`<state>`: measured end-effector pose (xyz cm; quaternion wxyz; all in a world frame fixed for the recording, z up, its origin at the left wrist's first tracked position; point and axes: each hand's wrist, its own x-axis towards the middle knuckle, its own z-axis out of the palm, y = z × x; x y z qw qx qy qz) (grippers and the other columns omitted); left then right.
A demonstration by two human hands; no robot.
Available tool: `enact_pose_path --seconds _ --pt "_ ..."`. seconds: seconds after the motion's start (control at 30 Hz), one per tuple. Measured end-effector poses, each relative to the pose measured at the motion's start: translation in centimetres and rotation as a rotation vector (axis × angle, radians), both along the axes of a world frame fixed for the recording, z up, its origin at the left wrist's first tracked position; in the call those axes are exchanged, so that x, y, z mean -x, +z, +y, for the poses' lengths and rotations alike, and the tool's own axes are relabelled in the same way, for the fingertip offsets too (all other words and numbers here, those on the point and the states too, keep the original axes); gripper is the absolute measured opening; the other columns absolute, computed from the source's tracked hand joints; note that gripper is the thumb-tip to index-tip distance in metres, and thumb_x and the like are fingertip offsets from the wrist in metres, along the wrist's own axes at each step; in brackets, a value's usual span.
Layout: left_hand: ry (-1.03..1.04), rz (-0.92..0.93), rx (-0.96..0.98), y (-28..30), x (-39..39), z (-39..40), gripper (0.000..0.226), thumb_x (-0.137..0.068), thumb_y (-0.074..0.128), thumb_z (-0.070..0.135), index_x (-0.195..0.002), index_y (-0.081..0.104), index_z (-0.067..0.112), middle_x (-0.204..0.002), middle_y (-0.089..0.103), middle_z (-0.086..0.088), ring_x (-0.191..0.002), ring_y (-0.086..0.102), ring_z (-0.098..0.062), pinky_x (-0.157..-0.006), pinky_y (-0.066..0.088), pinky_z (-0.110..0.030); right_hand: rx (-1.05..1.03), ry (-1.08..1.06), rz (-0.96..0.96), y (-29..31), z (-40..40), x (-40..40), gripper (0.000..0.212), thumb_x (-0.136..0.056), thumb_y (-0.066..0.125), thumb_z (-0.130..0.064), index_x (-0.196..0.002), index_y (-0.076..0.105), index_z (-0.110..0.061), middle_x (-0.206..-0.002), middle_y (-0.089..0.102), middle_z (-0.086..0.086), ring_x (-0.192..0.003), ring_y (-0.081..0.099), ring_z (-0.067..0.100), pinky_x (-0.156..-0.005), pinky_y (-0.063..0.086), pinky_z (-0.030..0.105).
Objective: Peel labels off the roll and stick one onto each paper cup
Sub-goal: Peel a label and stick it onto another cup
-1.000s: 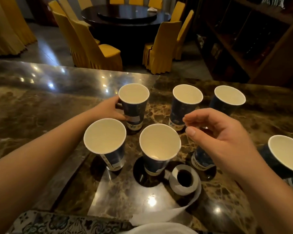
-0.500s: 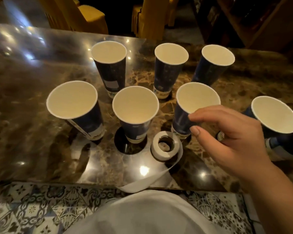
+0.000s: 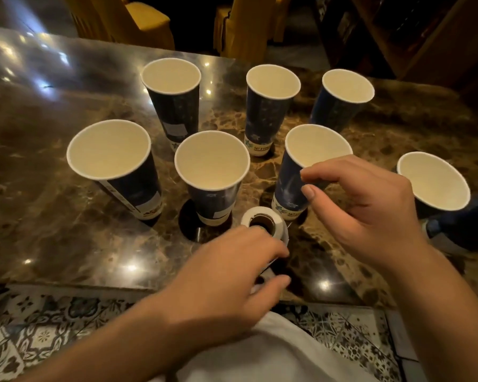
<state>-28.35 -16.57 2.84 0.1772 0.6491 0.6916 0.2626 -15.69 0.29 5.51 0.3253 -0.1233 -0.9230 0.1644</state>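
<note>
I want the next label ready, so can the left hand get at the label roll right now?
Probably yes. The left hand is already at the label roll, fingers over its near side, nothing between them. The right hand hovers off to the side, clear of it.

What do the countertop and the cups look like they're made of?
Countertop: likely polished marble or similar stone, with brown veined mottling and sharp mirror-like light reflections. Cups: apparently paper, with matte cream insides, thin rolled rims and dark blue printed outsides.

Left hand (image 3: 226,282) over label roll (image 3: 262,223); seven cups upright.
</note>
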Motion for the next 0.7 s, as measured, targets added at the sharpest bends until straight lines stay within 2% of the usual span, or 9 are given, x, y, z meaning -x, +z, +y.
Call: enact_pose_path --seconds 0.07,0.17,0.3,0.47,0.53,0.6,0.63,0.7 --pt "-0.021 0.241 0.049 -1.6 -1.6 2.4 0.033 -0.091 0.046 0.055 -0.113 0.046 0.031 -0.109 0.048 0.012 -0.100 0.048 -0.009 -0.072 0.042 -0.026 -0.019 0.015 -0.019 0.0 0.0 -0.2 0.015 -0.087 0.068 -0.013 -0.100 0.072 -0.006 -0.091 0.073 0.005 -0.081 0.067 0.018 -0.074 0.054 0.032" --pt "0.141 0.405 0.251 -2.6 -2.4 3.4 0.046 -0.088 0.054 0.055 -0.117 0.042 0.021 -0.113 0.044 0.000 -0.090 0.056 -0.021 -0.058 0.040 -0.031 -0.043 0.010 -0.043 0.0 0.1 -0.7 0.015 -0.087 0.068 -0.014 -0.100 0.072 -0.007 -0.091 0.073 0.005 -0.083 0.067 0.018 -0.075 0.055 0.034" --pt "0.193 0.512 0.322 -3.8 -2.7 5.2 0.049 -0.090 0.055 0.050 -0.122 0.042 0.014 -0.115 0.048 -0.006 -0.080 0.062 -0.027 -0.056 0.039 -0.033 -0.041 0.010 -0.046 0.0 0.1 -1.5 0.015 -0.086 0.068 -0.013 -0.099 0.072 -0.007 -0.091 0.073 0.005 -0.085 0.068 0.019 -0.075 0.055 0.037" --pt "0.160 0.577 0.347 -4.3 -1.7 5.5 0.025 -0.095 0.054 0.035 -0.113 0.052 0.017 -0.105 0.060 -0.003 -0.083 0.064 -0.026 -0.056 0.039 -0.035 -0.047 -0.005 -0.019 -0.1 -0.2 -2.5 0.012 -0.085 0.069 -0.009 -0.097 0.072 -0.004 -0.090 0.073 0.008 -0.084 0.068 0.021 -0.073 0.054 0.037" --pt "0.181 0.424 0.340 -4.1 -0.8 5.2 0.018 -0.096 0.049 0.042 -0.097 0.051 0.024 -0.097 0.061 0.001 -0.083 0.062 -0.024 -0.060 0.043 -0.034 -0.011 -0.002 0.011 -0.3 -0.7 -3.2 0.012 -0.085 0.068 -0.007 -0.096 0.072 -0.003 -0.088 0.072 0.009 -0.082 0.068 0.021 -0.072 0.054 0.035" --pt "0.174 0.194 0.344 -3.6 0.2 4.1 0.026 -0.094 0.049 0.047 -0.076 0.044 0.028 -0.081 0.057 0.007 -0.072 0.056 -0.013 -0.058 0.041 -0.029 0.084 0.008 0.032 -0.9 -1.4 -3.8 0.011 -0.085 0.068 -0.006 -0.095 0.073 -0.004 -0.088 0.072 0.006 -0.081 0.067 0.018 -0.072 0.053 0.032" --pt "0.151 0.049 0.346 -3.2 0.5 3.5 0.026 -0.092 0.053 0.046 -0.074 0.047 0.029 -0.077 0.057 0.008 -0.069 0.055 -0.009 -0.057 0.042 -0.028 0.133 0.008 0.027 -1.4 -1.9 -4.0 0.011 -0.086 0.068 -0.007 -0.095 0.073 -0.005 -0.087 0.072 0.004 -0.081 0.067 0.015 -0.071 0.054 0.030" --pt "0.150 -0.343 0.310 -2.3 0.8 2.1 0.008 -0.090 0.061 0.034 -0.086 0.062 0.027 -0.080 0.064 0.007 -0.071 0.064 -0.010 -0.060 0.051 -0.028 0.216 -0.034 -0.011 -2.9 -3.2 -4.2 0.013 -0.087 0.066 -0.014 -0.097 0.073 -0.009 -0.089 0.071 -0.002 -0.082 0.065 0.007 -0.070 0.053 0.027"
